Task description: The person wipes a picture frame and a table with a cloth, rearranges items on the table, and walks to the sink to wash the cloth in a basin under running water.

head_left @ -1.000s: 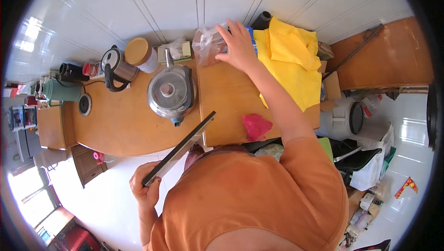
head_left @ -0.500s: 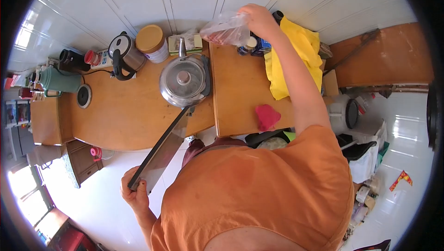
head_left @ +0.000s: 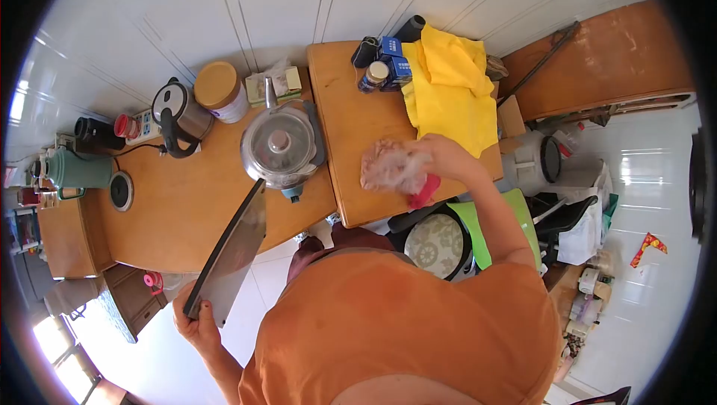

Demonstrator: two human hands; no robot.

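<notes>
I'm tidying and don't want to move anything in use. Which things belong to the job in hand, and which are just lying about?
In use, judging by the hands:
- plastic bag, in the right hand
- flat panel, in the left hand

Apparently just lying about:
- steel kettle
- yellow cloth
- tan-lidded tub

Unclear: pink item beside the bag.

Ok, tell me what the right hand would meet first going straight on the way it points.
Beyond the plastic bag it holds, the right hand points leftward at the silver kettle, probably met first; the hand's height is unclear, so it might pass above.
</notes>
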